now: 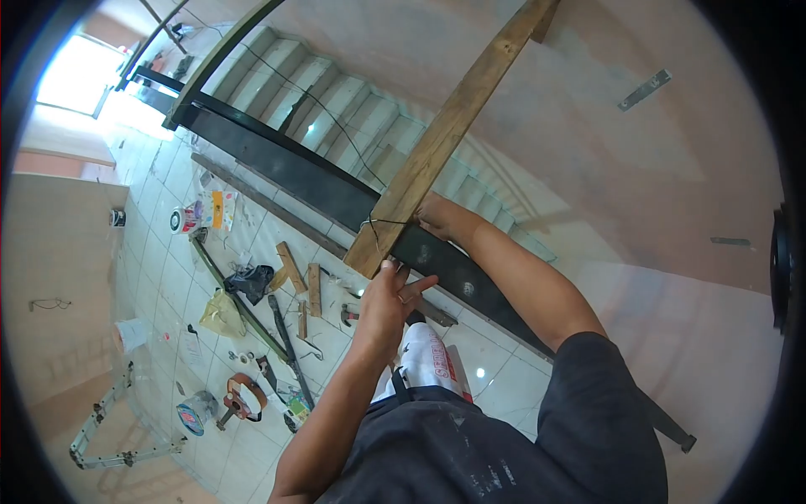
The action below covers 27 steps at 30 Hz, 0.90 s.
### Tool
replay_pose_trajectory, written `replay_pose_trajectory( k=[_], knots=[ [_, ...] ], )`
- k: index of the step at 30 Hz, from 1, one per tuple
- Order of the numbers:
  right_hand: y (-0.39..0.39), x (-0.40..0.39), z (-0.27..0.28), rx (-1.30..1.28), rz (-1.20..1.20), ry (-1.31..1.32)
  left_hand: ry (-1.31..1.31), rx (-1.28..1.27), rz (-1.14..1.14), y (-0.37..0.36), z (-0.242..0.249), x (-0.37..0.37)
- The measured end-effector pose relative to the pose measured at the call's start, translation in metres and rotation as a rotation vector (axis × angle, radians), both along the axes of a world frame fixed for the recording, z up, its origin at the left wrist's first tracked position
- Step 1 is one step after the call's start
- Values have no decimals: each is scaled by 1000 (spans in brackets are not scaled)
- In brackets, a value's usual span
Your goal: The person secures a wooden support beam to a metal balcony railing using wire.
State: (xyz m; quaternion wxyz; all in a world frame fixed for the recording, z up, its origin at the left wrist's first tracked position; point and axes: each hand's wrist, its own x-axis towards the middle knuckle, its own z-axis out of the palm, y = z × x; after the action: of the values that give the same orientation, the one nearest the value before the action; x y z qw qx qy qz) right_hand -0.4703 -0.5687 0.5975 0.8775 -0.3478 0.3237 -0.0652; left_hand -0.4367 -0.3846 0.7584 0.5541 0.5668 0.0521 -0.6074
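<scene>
A long wooden plank point(457, 126) lies across a dark metal beam point(285, 155), and a thin wire point(388, 221) is looped around the plank near its lower end. My left hand point(388, 298) is at that end, by the beam's near edge, its thumb up and some fingers stretched apart. On the far side of the plank, my right hand point(437, 217) is closed beside the wire and over the beam; its fingertips are partly hidden, and what they hold cannot be made out.
Stairs point(336, 118) rise behind the beam. On the tiled floor lie wood pieces point(315, 290), a hammer point(349, 314), bags point(220, 312), a bucket point(196, 412) and a round orange-brown tool point(244, 396). A folded ladder point(101, 407) is at the lower left. A curved metal piece point(214, 63) crosses the beam.
</scene>
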Motion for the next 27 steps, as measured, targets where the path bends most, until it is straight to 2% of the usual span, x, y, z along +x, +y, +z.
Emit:
replay_pose_trajectory(
  k=[2,3,5,6,8,9,11,12,14,15,17,18,20,22,24,27],
  knots=[
    [1,-4,12,-38,46,-13,-197,28,-166,7,-12,4],
    [2,-6,5,-36,38,-15,-199,30,-174,10,-16,4],
    [2,-1,-6,-253,56,20,-215,-28,-59,14,-26,4],
    [-2,-2,-9,-254,57,15,-219,-28,-58,15,-33,2],
    [-7,-12,-13,-933,123,-237,-151,-73,180,18,-50,-7],
    [-5,-14,-12,-932,127,-238,-151,-72,184,21,-58,-6],
    [-5,-15,-7,-964,73,-186,-333,-74,94,25,-74,1],
    [-7,-15,-3,-966,79,-192,-336,-76,103,25,-81,4],
    [-8,-18,4,-1079,71,-322,-758,-89,-36,24,-96,11],
    [-9,-18,4,-1081,85,-327,-756,-88,-22,19,-102,17],
    [-4,-22,0,-780,131,-185,-1010,-61,-174,14,-111,26],
    [-5,-22,-7,-783,152,-184,-1002,-57,-155,9,-116,25],
    [-5,-18,-17,-673,149,-202,-1354,-98,-166,1,-118,18],
    [-10,-7,-17,-675,163,-198,-1343,-95,-124,-2,-112,12],
    [-11,-14,-14,-663,169,-177,-1007,-172,-3,-4,-121,6],
    [-12,-28,-8,-638,178,-142,-1009,-125,-42,-3,-121,6]
  ],
)
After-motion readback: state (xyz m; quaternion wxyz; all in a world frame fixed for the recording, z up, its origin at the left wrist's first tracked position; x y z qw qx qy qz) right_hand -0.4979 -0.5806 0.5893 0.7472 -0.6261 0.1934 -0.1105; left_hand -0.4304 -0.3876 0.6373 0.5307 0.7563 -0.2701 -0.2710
